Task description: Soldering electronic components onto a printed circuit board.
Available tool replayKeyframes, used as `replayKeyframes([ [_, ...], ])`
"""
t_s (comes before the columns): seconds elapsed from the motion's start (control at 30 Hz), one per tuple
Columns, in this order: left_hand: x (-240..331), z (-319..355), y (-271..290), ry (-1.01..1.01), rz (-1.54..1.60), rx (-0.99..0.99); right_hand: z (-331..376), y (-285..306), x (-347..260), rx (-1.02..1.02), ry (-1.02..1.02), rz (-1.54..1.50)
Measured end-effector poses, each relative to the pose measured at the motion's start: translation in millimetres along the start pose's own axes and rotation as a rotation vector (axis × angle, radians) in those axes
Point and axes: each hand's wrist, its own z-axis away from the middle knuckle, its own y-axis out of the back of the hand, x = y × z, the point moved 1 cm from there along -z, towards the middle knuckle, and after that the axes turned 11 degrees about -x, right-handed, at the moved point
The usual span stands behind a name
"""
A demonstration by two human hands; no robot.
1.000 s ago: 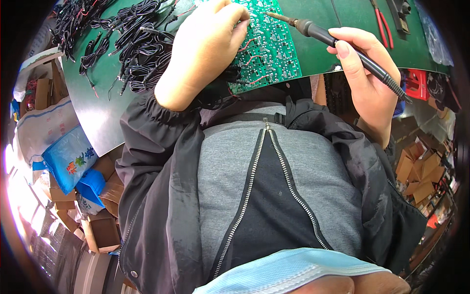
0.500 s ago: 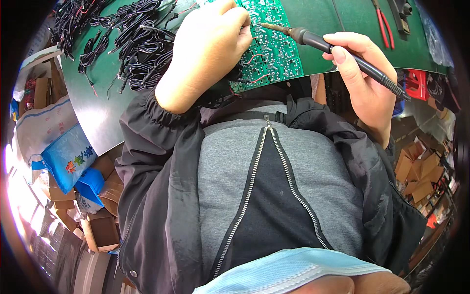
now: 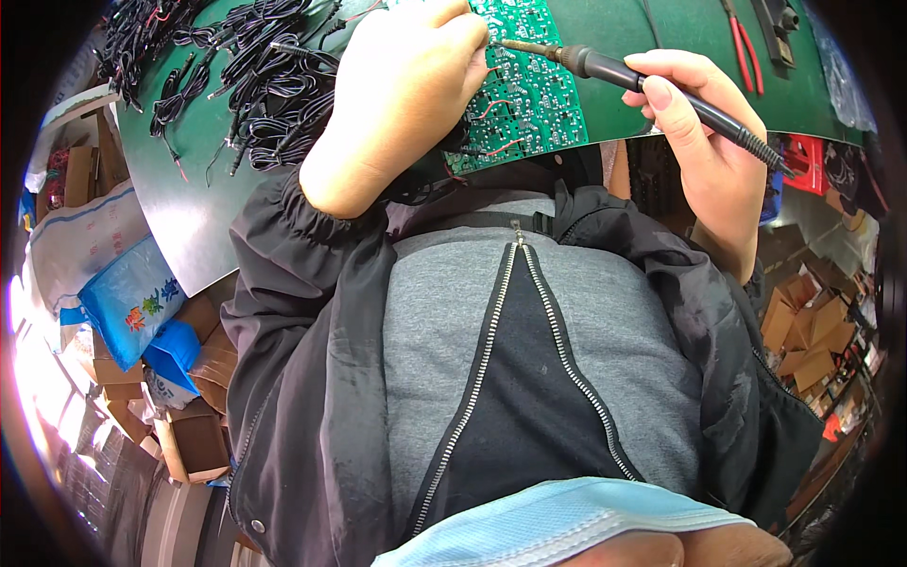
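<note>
My right hand (image 3: 704, 132) grips a black-handled soldering iron (image 3: 619, 74), its metal tip pointing left over the green circuit board (image 3: 539, 109). The tip ends close beside the fingertips of my left hand (image 3: 397, 104). That hand is closed above the board's left part, and whatever its fingers pinch is hidden behind the knuckles. Small components cover the board, and short red wires (image 3: 501, 151) stick up from it near its left side. Bundled black cables (image 3: 283, 94) lie on the table just left of my left hand.
More cable bundles (image 3: 142, 38) sit at the far left of the green table (image 3: 624, 104). Red-handled pliers (image 3: 746, 57) and a dark tool-like block (image 3: 775, 33) lie at the far right. Cardboard boxes (image 3: 194, 444) and a blue bag (image 3: 132, 298) are below on the left.
The soldering iron has shifted slightly left, bringing its tip nearer my left fingers. My left hand stays closed in nearly the same place.
</note>
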Motion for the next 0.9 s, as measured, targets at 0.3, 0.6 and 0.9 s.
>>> replayKeyframes([
  [0.3, 6, -3, 7, -0.021, -0.08, -0.032, -8, 1, -13, -0.085, 0.078, 0.12],
  [0.6, 7, -5, 10, -0.035, -0.146, -0.064, -8, 5, -14, -0.016, 0.137, 0.141],
  [0.9, 4, -6, 11, -0.047, -0.13, -0.073, -1, 8, -8, 0.147, 0.105, 0.128],
])
